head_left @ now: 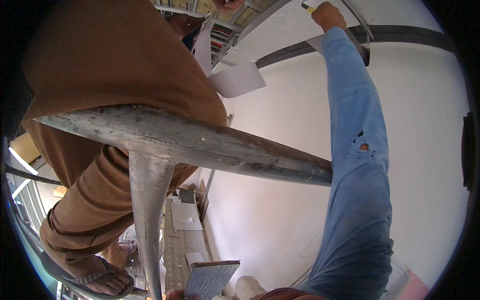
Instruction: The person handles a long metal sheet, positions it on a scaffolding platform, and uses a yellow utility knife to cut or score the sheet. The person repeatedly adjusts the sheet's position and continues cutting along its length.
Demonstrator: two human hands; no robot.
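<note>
My right arm, in a torn blue sleeve, stretches up to the white ceiling board [280, 25]. My right hand [330, 16] is closed round a small yellow-handled tool [310, 9] with a dark end; its kind cannot be made out. At the lower edge only a few fingers of my left hand [175, 295] show. They seem to grip the side of a grey rectangular board [212, 279] with a brown edge; the rest of that hand is hidden. A dark metal angle [361, 46] hangs close by my right wrist.
A thick grey metal pipe [200, 142] with a downward branch crosses in front. Behind it stands a co-worker in brown trousers [125, 55], with hands near a white sheet [237, 80]. Perforated scaffold planks [182, 245] lie below, beside a white wall [280, 215].
</note>
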